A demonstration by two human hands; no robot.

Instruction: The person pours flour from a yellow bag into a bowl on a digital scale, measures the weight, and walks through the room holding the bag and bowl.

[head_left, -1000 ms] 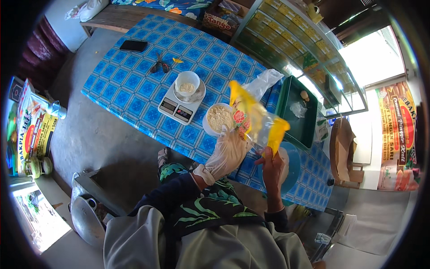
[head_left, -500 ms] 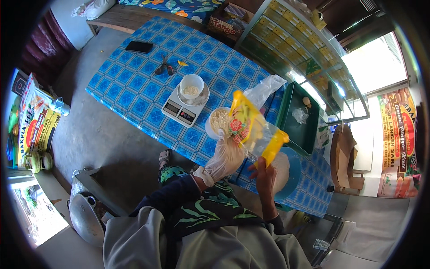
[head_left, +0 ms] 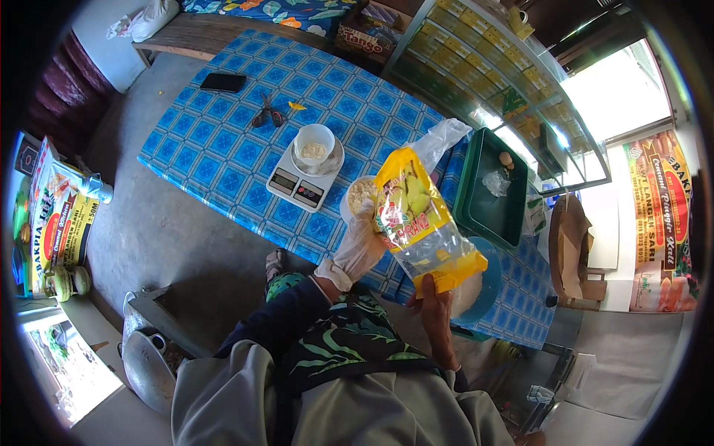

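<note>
Beside scale [head_left: 304, 181]: yellow bag [head_left: 425, 227] lifted higher; gloved left hand [head_left: 360, 245] clasps its side, bare right hand [head_left: 434, 308] pinches bottom corner.

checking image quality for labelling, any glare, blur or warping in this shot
Head view: strong fisheye, the blue checked table edges bow, with a black rim. The window at upper right is blown out white. The yellow bag and kitchen scale are sharp; no motion blur.

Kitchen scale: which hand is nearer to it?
Left. The gloved left hand is beside the bowl right of the scale; the right hand holds the yellow bag's bottom, farther away.
</note>
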